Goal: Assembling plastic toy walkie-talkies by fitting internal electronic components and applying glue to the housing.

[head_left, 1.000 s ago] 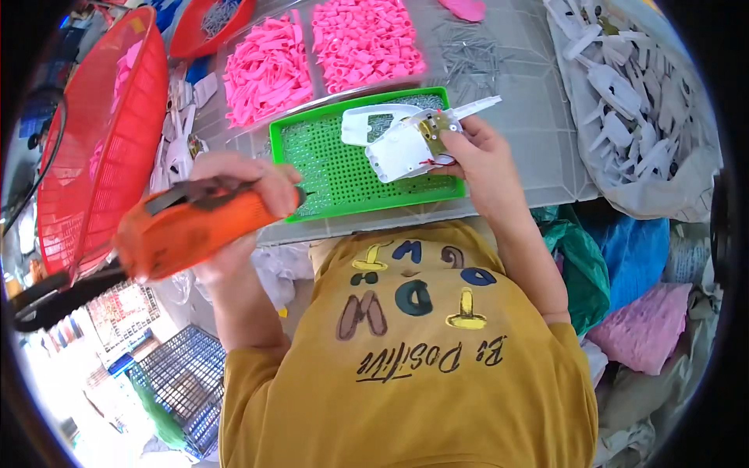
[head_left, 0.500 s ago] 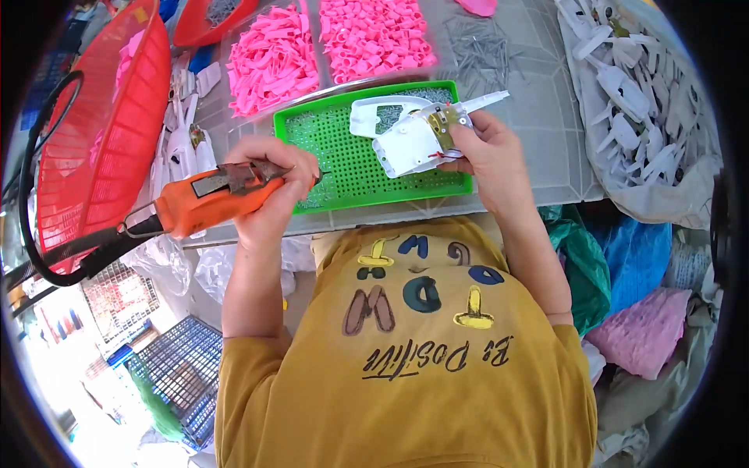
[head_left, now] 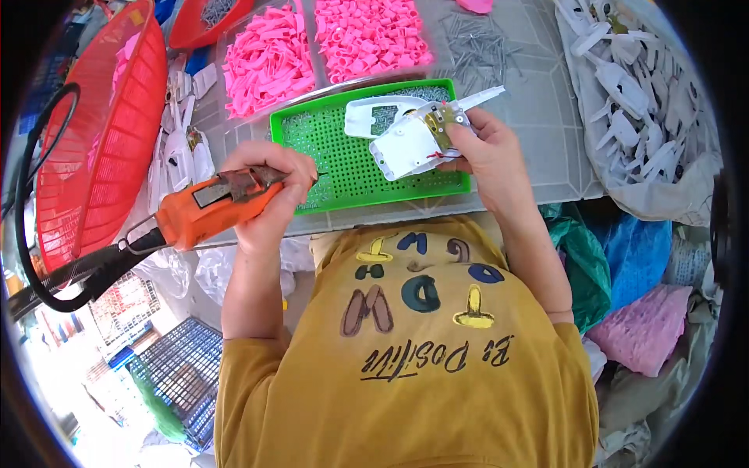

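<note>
Wrapped round the front of an orange electric screwdriver (head_left: 214,209) is my left hand (head_left: 269,187); the tool's dark bit points right, over the edge of a green perforated tray (head_left: 343,204). Small screws are scattered in that tray. My right hand (head_left: 493,156) grips a white plastic housing (head_left: 406,148) by its right end, thumb on top, and holds it above the tray. A yellowish circuit board and a bit of red wire show in the housing. The right fingers under it are partly hidden. Bit and housing are apart.
Behind the tray stands a clear divided bin with pink plastic parts (head_left: 269,58). Loose grey nails or long screws (head_left: 476,51) lie beside it. A sack of white housings (head_left: 624,93) is at right; a red basket (head_left: 101,148) and the tool's black cable (head_left: 27,203) are at left.
The back end of the screwdriver has dipped slightly. The white housing has shifted a little to the left, still in my right hand.
</note>
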Available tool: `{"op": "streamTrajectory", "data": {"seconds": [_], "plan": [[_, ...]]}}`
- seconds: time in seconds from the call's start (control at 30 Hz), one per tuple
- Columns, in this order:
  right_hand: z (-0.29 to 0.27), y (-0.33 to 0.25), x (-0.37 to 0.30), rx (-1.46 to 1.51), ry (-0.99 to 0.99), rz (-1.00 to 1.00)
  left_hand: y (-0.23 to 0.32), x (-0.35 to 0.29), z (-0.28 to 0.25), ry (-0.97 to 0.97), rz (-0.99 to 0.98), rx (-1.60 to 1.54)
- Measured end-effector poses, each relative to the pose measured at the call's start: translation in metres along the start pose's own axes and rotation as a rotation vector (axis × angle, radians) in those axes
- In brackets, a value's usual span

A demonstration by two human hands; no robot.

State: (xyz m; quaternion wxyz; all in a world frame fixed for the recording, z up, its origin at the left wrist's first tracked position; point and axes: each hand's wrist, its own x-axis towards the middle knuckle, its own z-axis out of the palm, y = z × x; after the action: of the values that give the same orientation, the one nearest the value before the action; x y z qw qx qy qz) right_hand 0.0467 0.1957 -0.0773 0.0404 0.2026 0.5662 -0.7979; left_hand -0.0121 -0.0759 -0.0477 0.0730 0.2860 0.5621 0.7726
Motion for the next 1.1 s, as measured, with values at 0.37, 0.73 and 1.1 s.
{"op": "streamTrajectory", "data": {"seconds": [0.37, 0.73, 1.1], "plan": [[0.001, -0.004, 0.000, -0.024, -0.021, 0.024, 0.000, -0.005, 0.011, 0.056, 0.079, 0.131], [-0.001, -0.007, 0.001, -0.037, -0.049, 0.003, 0.043, 0.024, 0.061, 0.031, 0.199, 0.047], [-0.005, -0.006, 0.002, -0.044, -0.072, -0.015, 0.018, 0.055, 0.102, -0.198, 0.096, -0.146]]}}
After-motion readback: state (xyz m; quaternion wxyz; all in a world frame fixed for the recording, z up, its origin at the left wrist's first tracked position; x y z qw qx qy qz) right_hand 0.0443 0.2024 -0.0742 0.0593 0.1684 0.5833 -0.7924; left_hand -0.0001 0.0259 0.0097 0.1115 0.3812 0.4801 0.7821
